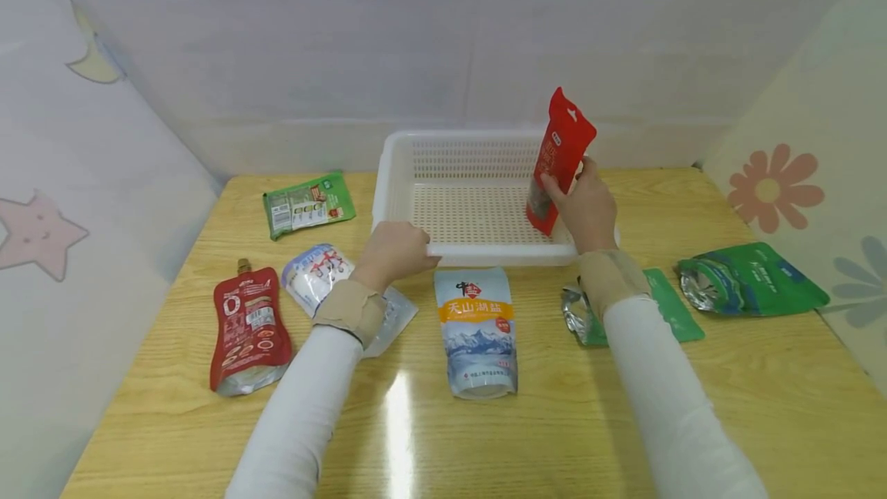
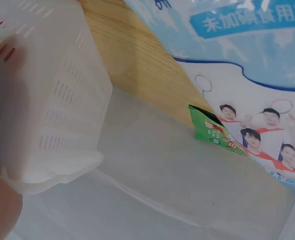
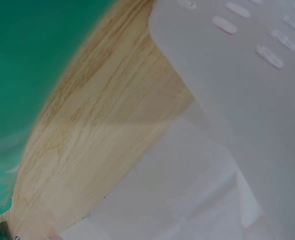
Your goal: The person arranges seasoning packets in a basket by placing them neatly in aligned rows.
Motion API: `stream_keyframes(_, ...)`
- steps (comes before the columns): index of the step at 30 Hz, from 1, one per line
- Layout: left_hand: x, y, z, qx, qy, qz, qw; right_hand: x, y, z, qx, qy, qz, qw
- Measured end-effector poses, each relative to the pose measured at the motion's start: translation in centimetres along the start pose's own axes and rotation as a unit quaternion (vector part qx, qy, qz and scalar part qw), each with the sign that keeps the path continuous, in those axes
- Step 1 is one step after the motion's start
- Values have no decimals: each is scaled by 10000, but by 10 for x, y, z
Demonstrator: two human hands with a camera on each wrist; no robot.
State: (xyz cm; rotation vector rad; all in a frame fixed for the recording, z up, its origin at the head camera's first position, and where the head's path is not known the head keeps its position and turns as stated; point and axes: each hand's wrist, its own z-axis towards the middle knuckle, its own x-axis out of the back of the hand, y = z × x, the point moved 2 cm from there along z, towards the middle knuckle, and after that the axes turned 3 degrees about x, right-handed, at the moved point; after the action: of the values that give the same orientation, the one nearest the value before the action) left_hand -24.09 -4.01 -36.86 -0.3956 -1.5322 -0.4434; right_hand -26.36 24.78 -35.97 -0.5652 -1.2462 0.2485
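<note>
A white slotted plastic basket (image 1: 499, 254) stands at the back of the table. My left hand (image 1: 396, 252) grips its near rim close to the left corner; part of that hand also shows beside the basket (image 2: 72, 105) in the left wrist view. Over the basket's right end, my right hand (image 1: 589, 206) holds a tall red packet (image 1: 563, 141) between thumb and fingers. The packet is upright, leaning a little, its lower end inside the basket; whether it touches the bottom I cannot tell. The right wrist view shows the basket's outer wall (image 3: 212, 90) but not the hand.
A blue-and-white salt pouch (image 1: 478, 337) lies before the basket. On the left are a green packet (image 1: 309, 205), a red spouted pouch (image 1: 251, 326) and a white-and-blue bag (image 1: 315, 272) partly under my left arm. Green pouches (image 1: 758, 281) (image 1: 672, 306) lie right, one partly beneath my right forearm.
</note>
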Motion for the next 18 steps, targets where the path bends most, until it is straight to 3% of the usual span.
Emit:
stream_keyframes(4, 0, 0, 1, -25, 33, 3, 10000, 1, 0, 0, -70, 107, 292, 9995)
stream_keyframes(18, 1, 0, 3, 44, -85, -60, 9999, 3, 1, -4, 194, 119, 412, 9989)
